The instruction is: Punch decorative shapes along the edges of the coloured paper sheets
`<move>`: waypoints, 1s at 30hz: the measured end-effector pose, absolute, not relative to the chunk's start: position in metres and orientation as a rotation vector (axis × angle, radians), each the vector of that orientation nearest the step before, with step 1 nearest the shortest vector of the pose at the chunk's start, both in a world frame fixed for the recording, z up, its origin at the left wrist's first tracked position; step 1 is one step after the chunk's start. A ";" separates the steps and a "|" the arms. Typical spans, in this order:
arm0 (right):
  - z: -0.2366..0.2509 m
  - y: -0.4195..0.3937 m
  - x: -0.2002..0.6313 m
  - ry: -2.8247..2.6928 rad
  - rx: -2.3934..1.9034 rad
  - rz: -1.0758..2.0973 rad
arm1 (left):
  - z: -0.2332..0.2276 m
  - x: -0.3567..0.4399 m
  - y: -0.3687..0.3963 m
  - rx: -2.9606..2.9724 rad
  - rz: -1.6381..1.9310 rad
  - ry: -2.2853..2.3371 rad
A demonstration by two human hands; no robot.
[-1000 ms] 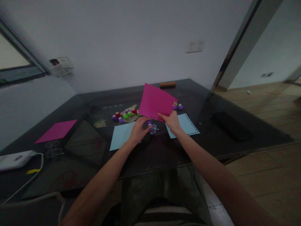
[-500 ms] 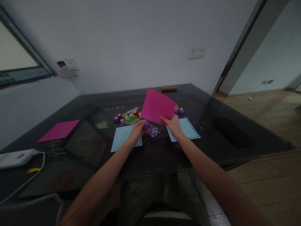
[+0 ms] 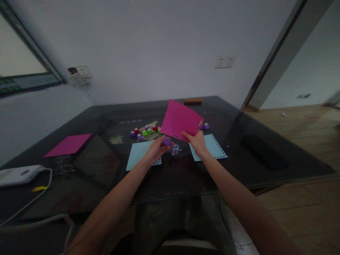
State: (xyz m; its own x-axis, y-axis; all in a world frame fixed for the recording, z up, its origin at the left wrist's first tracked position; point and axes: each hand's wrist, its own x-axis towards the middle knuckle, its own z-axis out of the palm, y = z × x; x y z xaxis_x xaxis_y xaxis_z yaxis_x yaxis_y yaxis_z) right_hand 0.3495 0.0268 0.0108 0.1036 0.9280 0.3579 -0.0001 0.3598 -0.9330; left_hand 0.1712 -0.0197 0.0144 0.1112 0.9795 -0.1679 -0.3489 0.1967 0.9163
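Observation:
My left hand (image 3: 156,150) is closed on a small purple craft punch (image 3: 167,141), held just below the left corner of a pink sheet of paper (image 3: 180,120). With thumb on top, my right hand (image 3: 197,141) grips that sheet by its lower edge, where a row of small holes runs. Under the hands lies a little heap of coloured paper cutouts (image 3: 175,149). One light blue sheet (image 3: 138,154) is partly covered by my left hand; a second light blue sheet (image 3: 214,147), with holes along its edge, lies beside my right wrist.
Several purple, red and green punches (image 3: 145,132) stand behind the left blue sheet; a purple one (image 3: 206,126) stands at right. Another pink sheet (image 3: 69,144), glasses (image 3: 64,167) and a white power strip (image 3: 20,176) are at left. A dark case (image 3: 262,151) lies right, a brown roll (image 3: 193,101) at the back.
The purple punch has turned in my left hand, and a flat face of it now shows, a little apart from the pink sheet. My right hand keeps its hold; the view has shifted slightly.

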 end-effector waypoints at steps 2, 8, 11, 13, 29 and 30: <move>0.010 0.028 0.350 -1.276 -0.978 0.875 | 0.014 0.171 -0.019 0.829 1.171 0.953; 0.015 0.024 0.350 -1.220 -0.954 0.919 | 0.014 0.171 -0.019 0.835 1.201 0.949; 0.022 0.021 0.351 -1.213 -0.922 0.907 | 0.013 0.170 -0.019 0.888 1.208 0.979; 0.029 0.020 0.356 -1.233 -0.900 0.908 | 0.011 0.168 -0.018 0.926 1.215 1.000; 0.000 0.030 0.474 -1.058 -1.074 1.123 | 0.010 0.165 -0.014 1.173 1.349 1.114; -0.002 0.030 0.475 -1.064 -1.084 1.129 | 0.011 0.164 -0.013 1.217 1.366 1.152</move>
State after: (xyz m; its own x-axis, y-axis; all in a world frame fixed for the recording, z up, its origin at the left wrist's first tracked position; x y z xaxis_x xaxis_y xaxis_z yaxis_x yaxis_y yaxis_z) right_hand 0.4745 0.0300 -0.0025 0.1154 0.9898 0.0836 -0.1418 0.0997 -0.9849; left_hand 0.1640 -0.0132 0.0113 -0.0642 0.9916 0.1119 -0.0573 -0.1156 0.9916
